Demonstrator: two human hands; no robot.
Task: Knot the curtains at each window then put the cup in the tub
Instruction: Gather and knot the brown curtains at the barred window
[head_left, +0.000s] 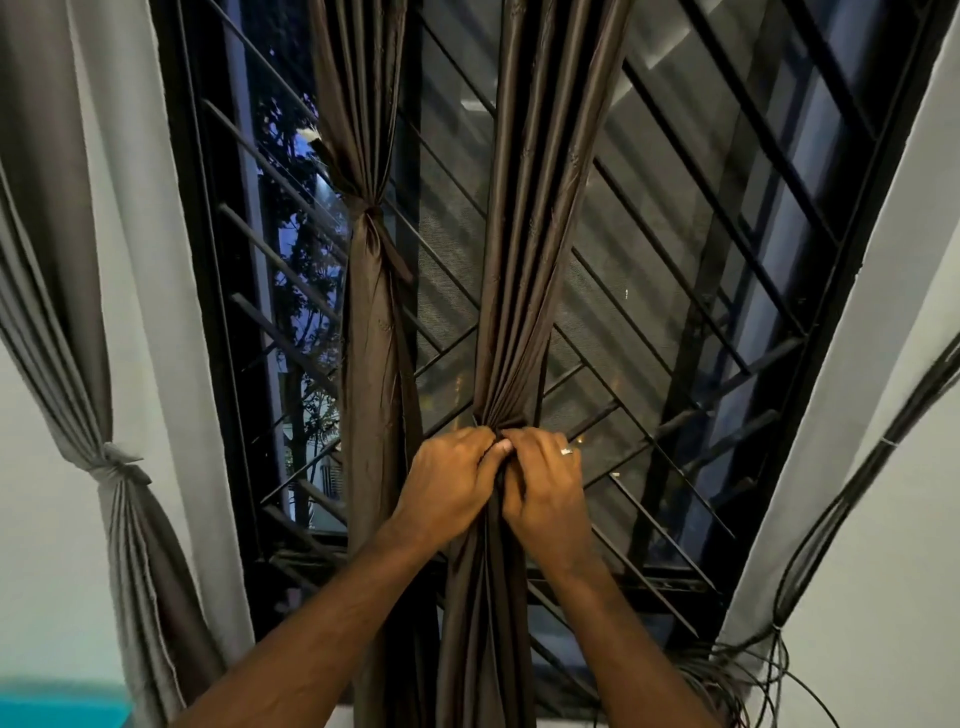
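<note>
A dark brown curtain (524, 260) hangs in front of the barred window (701, 312), gathered into a tight bunch at mid height. My left hand (449, 483) and my right hand (545, 483) grip that bunch side by side, fingers curled into the cloth. A ring shows on my right hand. To the left, a second brown curtain (374, 322) hangs with a knot tied about it. At the far left a grey curtain (119, 467) is tied too. The cup and the tub are out of sight.
Black cables (831, 519) run down the white wall at the right and bunch in a tangle near the window's lower right corner. A blurred turquoise shape (57, 706) sits at the bottom left. Outside the window it is dark, with tree leaves.
</note>
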